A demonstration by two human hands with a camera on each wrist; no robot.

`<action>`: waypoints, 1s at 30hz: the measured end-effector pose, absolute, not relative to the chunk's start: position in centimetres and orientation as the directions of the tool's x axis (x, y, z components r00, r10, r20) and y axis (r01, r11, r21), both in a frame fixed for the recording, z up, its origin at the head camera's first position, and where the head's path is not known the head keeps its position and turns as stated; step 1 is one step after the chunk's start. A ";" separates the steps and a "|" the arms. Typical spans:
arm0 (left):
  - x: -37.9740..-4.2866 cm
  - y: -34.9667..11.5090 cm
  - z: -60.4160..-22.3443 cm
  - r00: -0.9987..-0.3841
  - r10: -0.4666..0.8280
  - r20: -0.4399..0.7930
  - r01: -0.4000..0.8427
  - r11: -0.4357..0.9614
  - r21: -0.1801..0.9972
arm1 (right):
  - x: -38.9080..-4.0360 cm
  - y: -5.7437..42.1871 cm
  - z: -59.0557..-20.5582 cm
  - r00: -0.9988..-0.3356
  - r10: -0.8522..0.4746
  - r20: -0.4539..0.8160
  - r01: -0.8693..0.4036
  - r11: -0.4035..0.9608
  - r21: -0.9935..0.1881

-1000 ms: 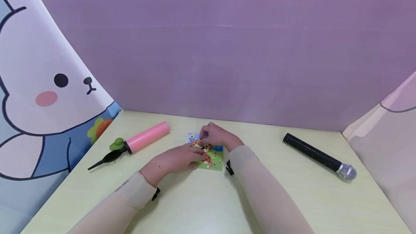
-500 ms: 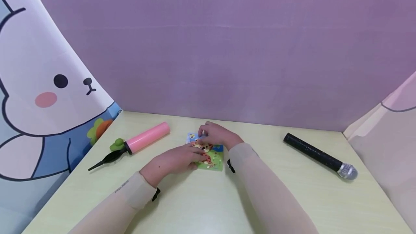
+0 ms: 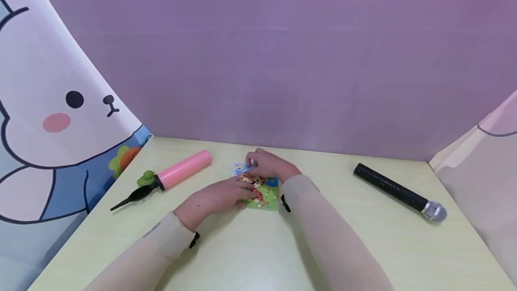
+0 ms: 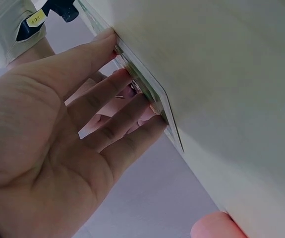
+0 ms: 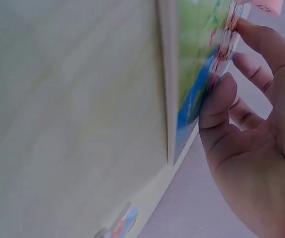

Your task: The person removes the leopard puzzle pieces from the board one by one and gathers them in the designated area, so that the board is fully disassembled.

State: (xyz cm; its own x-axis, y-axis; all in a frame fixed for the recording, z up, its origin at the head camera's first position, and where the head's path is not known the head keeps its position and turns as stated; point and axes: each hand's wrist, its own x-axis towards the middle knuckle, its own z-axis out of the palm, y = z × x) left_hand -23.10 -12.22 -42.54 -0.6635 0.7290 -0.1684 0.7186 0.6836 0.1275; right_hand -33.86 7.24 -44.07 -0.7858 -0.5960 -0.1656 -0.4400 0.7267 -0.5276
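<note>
A small colourful puzzle board point(image 3: 264, 196) with a tiger picture lies flat in the middle of the pale table point(image 3: 250, 250). My left hand point(image 3: 220, 197) rests on its near left part. In the left wrist view the left hand point(image 4: 125, 111) lies with straight fingers against the board's edge point(image 4: 149, 94). My right hand point(image 3: 266, 164) is over the board's far left corner, fingers curled. In the right wrist view the right hand point(image 5: 241, 64) pinches an orange puzzle piece point(image 5: 230, 27) with thumb and forefinger against the board point(image 5: 197, 54).
A pink hand pump point(image 3: 177, 172) with a black nozzle and a green bit lies to the left. A black microphone point(image 3: 397, 191) with a silver head lies to the right. A purple wall stands behind, with cartoon curtains at both sides.
The right hand has shifted slightly toward the board's far left corner. The left hand and the board have stayed where they were.
</note>
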 end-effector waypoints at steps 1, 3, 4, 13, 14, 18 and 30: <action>-23.1 -12.2 -42.6 -0.663 0.730 -0.167 0.720 0.683 0.126 | -33.9 7.3 -44.2 -0.787 -0.595 -0.162 -0.437 0.723 -0.535; -23.1 -12.2 -42.6 -0.663 0.730 -0.167 0.719 0.683 0.126 | -33.9 7.5 -44.3 -0.793 -0.590 -0.152 -0.430 0.718 -0.547; -23.1 -12.1 -42.5 -0.663 0.729 -0.168 0.719 0.683 0.126 | -33.9 7.5 -44.4 -0.795 -0.588 -0.146 -0.427 0.715 -0.553; -22.9 -12.1 -42.2 -0.664 0.728 -0.173 0.717 0.685 0.129 | -33.4 7.8 -44.4 -0.818 -0.563 -0.119 -0.379 0.683 -0.625; -22.9 -12.1 -42.2 -0.665 0.727 -0.174 0.716 0.686 0.130 | -33.3 7.7 -44.4 -0.819 -0.561 -0.119 -0.374 0.681 -0.629; -22.9 -12.1 -42.2 -0.670 0.720 -0.181 0.708 0.693 0.135 | -33.2 7.6 -44.5 -0.820 -0.561 -0.115 -0.372 0.674 -0.638; -23.0 -12.1 -42.3 -0.657 0.737 -0.160 0.725 0.676 0.133 | -33.4 7.8 -44.8 -0.817 -0.571 -0.076 -0.395 0.652 -0.647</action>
State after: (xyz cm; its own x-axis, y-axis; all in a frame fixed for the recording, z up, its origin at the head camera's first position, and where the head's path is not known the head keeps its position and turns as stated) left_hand -22.95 -12.10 -42.33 -0.6569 0.7367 -0.1602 0.7252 0.6756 0.1331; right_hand -33.37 7.84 -44.76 -0.8171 -0.5713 -0.0765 -0.3952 0.6518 -0.6473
